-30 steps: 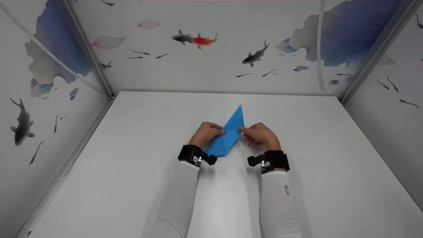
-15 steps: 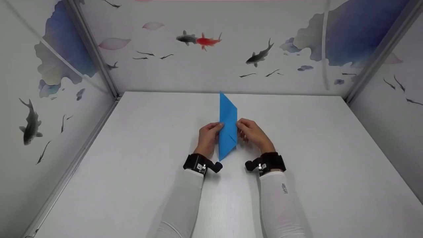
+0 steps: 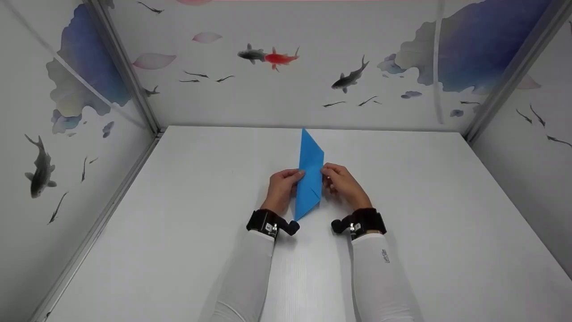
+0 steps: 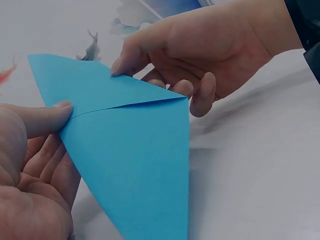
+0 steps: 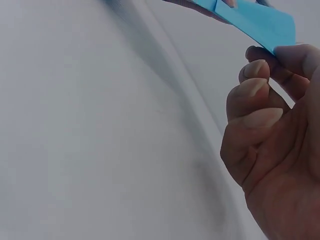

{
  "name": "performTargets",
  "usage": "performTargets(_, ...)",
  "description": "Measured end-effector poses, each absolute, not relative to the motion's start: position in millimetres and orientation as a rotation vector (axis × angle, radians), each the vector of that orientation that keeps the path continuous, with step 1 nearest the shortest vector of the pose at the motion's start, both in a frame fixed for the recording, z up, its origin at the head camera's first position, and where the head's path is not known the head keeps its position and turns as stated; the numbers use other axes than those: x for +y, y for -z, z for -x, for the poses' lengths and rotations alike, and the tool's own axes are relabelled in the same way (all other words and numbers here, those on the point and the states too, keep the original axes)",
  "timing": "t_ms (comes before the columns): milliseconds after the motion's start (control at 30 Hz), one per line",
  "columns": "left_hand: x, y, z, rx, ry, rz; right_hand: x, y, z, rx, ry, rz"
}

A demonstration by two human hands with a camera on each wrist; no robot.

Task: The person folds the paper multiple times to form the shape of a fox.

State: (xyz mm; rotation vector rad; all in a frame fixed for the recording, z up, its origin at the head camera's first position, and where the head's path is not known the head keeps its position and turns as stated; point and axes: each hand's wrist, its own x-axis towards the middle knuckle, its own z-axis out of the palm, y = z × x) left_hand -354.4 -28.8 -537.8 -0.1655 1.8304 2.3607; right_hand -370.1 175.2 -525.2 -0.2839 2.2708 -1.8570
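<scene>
Between the left grip (image 3: 279, 189) and the right grip (image 3: 343, 181) — each pinching an opposite edge — is the folded blue paper (image 3: 310, 179).

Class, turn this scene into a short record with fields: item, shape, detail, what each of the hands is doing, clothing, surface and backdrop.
Item: blue paper, folded
Shape: four-sided in the head view, left edge longer than right
Detail: a slit between layers, seen from the left wrist
Left hand: the left hand pinches the long left edge
Right hand: the right hand pinches the shorter right edge
Clothing: white sleeves, black wristbands
Surface: white table
Backdrop: pale wall with painted fish, including a red fish
</scene>
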Motion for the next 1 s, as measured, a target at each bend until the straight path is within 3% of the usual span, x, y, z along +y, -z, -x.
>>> performTargets(467,-29,538,354,1.972,-2.257,0.064,170,514,378,2.335,2.055,0.188)
performTargets(1000,-25,541,355,1.871,-2.402,0.150,170,526,374,2.340,1.861,0.231)
